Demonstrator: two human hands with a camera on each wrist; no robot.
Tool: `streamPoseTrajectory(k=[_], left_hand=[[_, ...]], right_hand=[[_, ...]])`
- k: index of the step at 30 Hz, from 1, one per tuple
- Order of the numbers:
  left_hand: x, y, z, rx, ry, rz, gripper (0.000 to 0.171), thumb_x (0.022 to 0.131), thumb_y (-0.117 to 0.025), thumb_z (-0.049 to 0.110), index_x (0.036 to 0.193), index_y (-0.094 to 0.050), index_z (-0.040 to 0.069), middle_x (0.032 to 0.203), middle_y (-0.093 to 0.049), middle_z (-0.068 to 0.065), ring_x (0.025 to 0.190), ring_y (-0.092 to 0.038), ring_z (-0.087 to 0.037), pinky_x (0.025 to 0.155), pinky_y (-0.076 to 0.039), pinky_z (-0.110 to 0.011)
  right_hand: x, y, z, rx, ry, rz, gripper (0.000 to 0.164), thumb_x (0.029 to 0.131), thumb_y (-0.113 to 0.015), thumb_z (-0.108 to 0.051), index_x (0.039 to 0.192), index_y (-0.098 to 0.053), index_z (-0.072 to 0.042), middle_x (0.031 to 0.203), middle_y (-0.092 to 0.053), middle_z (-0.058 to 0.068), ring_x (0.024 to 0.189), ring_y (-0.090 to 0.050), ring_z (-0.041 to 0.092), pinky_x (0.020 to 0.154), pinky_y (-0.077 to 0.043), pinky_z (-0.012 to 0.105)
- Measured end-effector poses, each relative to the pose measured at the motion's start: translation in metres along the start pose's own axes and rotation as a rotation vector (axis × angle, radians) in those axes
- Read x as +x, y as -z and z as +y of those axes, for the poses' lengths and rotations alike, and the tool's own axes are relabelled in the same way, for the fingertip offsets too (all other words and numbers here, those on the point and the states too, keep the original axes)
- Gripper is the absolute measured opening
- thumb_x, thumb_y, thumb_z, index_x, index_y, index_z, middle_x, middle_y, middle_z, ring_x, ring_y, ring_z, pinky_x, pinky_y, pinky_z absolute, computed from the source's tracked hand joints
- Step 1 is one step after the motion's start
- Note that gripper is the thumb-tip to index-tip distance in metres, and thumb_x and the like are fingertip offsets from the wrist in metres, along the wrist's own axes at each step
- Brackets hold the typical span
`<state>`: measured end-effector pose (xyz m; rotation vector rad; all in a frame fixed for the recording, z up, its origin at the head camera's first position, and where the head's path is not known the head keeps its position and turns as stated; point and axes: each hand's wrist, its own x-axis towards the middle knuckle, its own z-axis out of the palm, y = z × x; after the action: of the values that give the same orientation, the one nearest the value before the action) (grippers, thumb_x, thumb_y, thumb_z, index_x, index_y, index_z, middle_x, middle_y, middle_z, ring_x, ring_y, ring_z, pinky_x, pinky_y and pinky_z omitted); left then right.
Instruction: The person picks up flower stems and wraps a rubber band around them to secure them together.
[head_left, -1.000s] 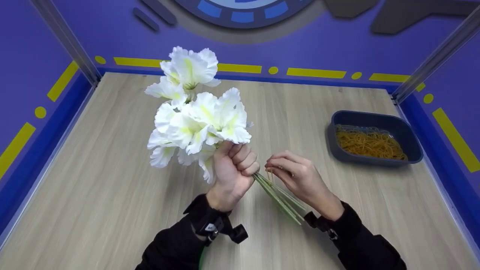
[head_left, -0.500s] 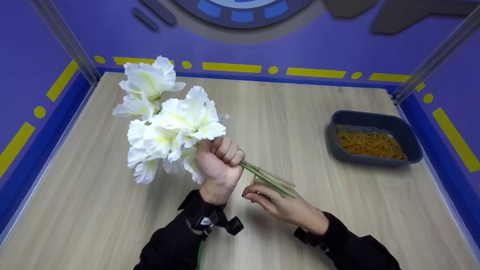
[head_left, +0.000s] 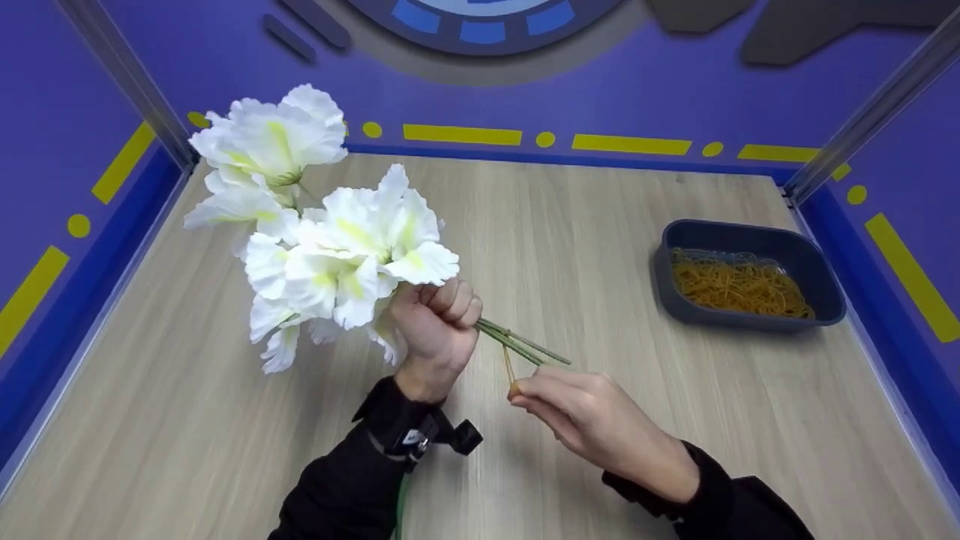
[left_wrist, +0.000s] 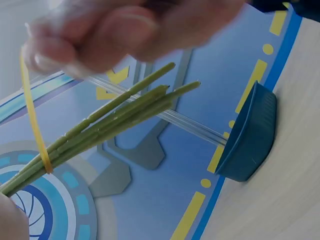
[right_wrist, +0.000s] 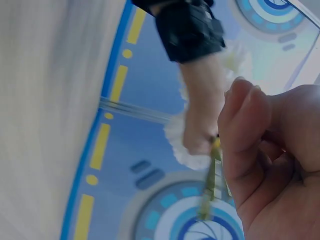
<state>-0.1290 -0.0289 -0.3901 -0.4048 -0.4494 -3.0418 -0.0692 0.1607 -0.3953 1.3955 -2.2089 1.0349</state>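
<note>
Left hand (head_left: 439,322) was fisted tight round the green stems (head_left: 521,346) of a bunch of white artificial flowers (head_left: 322,240), blooms fanned up and away to the outer side of that hand, stem ends poking out past its fingers toward the right hand. Right hand (head_left: 592,424) sat just below and beside the stem ends, fingertips pinched together on a yellow rubber band (head_left: 510,367); band ran taut from the pinch up to the stems and looped round them close to the left fist. In the left wrist view the rubber band (left_wrist: 35,115) wrapped the stems (left_wrist: 110,127) near the bunch's held end, right hand (left_wrist: 125,30) blurred above, gripping the band's other end. Right wrist view showed the right hand (right_wrist: 272,165) large and curled, thumb pressed over the fingers, with the left hand (right_wrist: 202,110) and stems (right_wrist: 212,185) beyond it; band barely visible there. Both hands were held above the wooden table (head_left: 225,420), not touching it. A dark blue tray (head_left: 817,274) holding a heap of yellow rubber bands (head_left: 739,289) stood on the table well apart, off to the far outer side of the right hand. Both wrists wore black sleeves and strapped cameras.
</note>
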Motion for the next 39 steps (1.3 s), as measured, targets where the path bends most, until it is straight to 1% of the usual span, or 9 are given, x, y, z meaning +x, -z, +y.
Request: streamPoseTrajectory(k=[8,11,14,17,20,22,25,30,39], left_hand=[[0.000,0.003,-0.006,0.036,0.158,-0.062,0.051,0.082,-0.064,0.026,0.063,-0.016,0.019,0.052,-0.015,0.010,0.046,-0.010,-0.005,0.045,-0.004,-0.020],[-0.002,0.003,-0.008,0.070,0.239,-0.131,0.049,0.081,-0.062,0.026,0.064,-0.016,0.019,0.053,-0.015,0.009,0.047,-0.009,-0.007,0.044,-0.004,-0.021],[-0.004,0.000,-0.008,0.095,0.320,-0.202,0.046,0.078,-0.060,0.025,0.065,-0.016,0.019,0.053,-0.016,0.009,0.047,-0.009,-0.008,0.044,-0.005,-0.022],[-0.004,-0.001,-0.008,0.102,0.384,-0.230,0.045,0.074,-0.060,0.025,0.065,-0.016,0.020,0.053,-0.016,0.009,0.047,-0.009,-0.008,0.044,-0.005,-0.023],[-0.005,-0.002,-0.008,0.077,0.433,-0.259,0.049,0.076,-0.063,0.027,0.064,-0.016,0.020,0.052,-0.015,0.009,0.047,-0.009,-0.008,0.044,-0.005,-0.023],[-0.005,-0.001,-0.010,0.034,0.453,-0.280,0.052,0.079,-0.065,0.029,0.063,-0.017,0.020,0.052,-0.015,0.009,0.046,-0.010,-0.007,0.044,-0.006,-0.022],[-0.005,-0.001,-0.012,-0.058,0.469,-0.274,0.053,0.082,-0.066,0.027,0.063,-0.018,0.019,0.052,-0.016,0.009,0.045,-0.011,-0.006,0.044,-0.007,-0.021],[-0.008,-0.001,-0.014,-0.179,0.463,-0.171,0.049,0.077,-0.063,0.019,0.062,-0.017,0.019,0.053,-0.017,0.010,0.046,-0.012,-0.005,0.046,-0.008,-0.018],[-0.010,-0.002,-0.016,-0.344,0.286,-0.123,0.044,0.082,-0.056,0.012,0.062,-0.018,0.020,0.053,-0.018,0.009,0.046,-0.013,-0.005,0.045,-0.008,-0.018]], right_hand=[[0.002,0.036,0.009,-0.102,-0.021,0.076,0.013,0.103,-0.059,-0.015,0.105,-0.071,-0.010,0.085,-0.062,-0.006,0.060,-0.049,-0.002,0.052,-0.042,0.009],[0.002,0.043,0.015,-0.131,-0.024,0.121,0.015,0.104,-0.058,-0.017,0.104,-0.072,-0.009,0.086,-0.064,-0.005,0.057,-0.051,-0.002,0.051,-0.043,0.009],[0.002,0.048,0.021,-0.150,-0.040,0.152,0.016,0.103,-0.058,-0.018,0.104,-0.072,-0.009,0.087,-0.065,-0.004,0.055,-0.052,-0.001,0.051,-0.044,0.010],[0.002,0.049,0.029,-0.142,-0.065,0.174,0.014,0.102,-0.061,-0.016,0.104,-0.073,-0.010,0.087,-0.066,-0.003,0.055,-0.053,0.001,0.052,-0.045,0.011],[0.001,0.048,0.039,-0.125,-0.087,0.178,0.011,0.098,-0.066,-0.008,0.105,-0.073,-0.011,0.087,-0.066,-0.004,0.055,-0.054,0.001,0.053,-0.046,0.012],[0.000,0.045,0.046,-0.110,-0.096,0.173,0.018,0.093,-0.069,0.000,0.107,-0.073,-0.011,0.087,-0.066,-0.004,0.056,-0.054,0.001,0.053,-0.045,0.012],[-0.001,0.041,0.055,-0.081,-0.107,0.168,0.028,0.087,-0.072,0.009,0.107,-0.074,-0.011,0.087,-0.065,-0.003,0.056,-0.054,0.002,0.052,-0.045,0.012],[-0.002,0.032,0.067,-0.042,-0.124,0.169,0.031,0.085,-0.073,0.011,0.106,-0.075,-0.011,0.083,-0.064,-0.004,0.054,-0.053,0.002,0.051,-0.044,0.012],[-0.005,0.003,0.077,0.017,-0.134,0.099,0.023,0.087,-0.072,0.008,0.105,-0.076,-0.007,0.080,-0.063,-0.003,0.056,-0.052,0.004,0.050,-0.044,0.014]])
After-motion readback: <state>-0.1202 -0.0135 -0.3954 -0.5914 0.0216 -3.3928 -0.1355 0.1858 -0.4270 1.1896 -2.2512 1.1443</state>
